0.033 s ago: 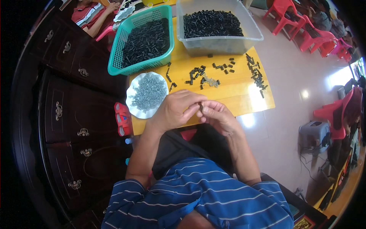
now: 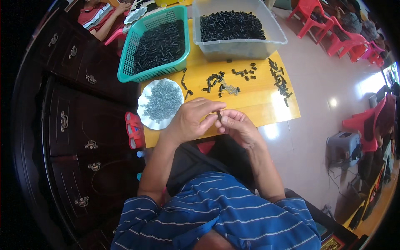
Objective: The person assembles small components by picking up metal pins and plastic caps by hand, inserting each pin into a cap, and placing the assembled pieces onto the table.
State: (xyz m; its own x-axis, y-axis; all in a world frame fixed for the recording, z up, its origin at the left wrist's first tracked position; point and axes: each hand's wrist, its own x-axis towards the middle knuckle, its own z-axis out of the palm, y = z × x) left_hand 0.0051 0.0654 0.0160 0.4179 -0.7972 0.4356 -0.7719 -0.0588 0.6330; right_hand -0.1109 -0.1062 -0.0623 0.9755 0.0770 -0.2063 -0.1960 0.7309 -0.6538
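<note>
Over the near edge of the yellow table (image 2: 266,110), my two hands meet at a small dark piece (image 2: 219,116), mostly hidden by the fingers. My right hand (image 2: 238,127) pinches it between thumb and fingers. From the other side, my left hand (image 2: 189,118) closes its thumb and fingertips around the same spot; whether it holds a second part I cannot make out. Beside my left hand lies a white scalloped plate (image 2: 144,116) heaped with small clear pieces (image 2: 163,99). Beyond my fingers are loose black tubular pieces (image 2: 215,79) and a little pile of clear bits (image 2: 230,89).
A green basket (image 2: 156,76) and a translucent bin (image 2: 241,51), both full of black pieces, stand at the back. More black pieces (image 2: 281,85) line the table's right side. Dark drawers (image 2: 83,116) stand left. Red chairs (image 2: 310,18) and other people are farther off.
</note>
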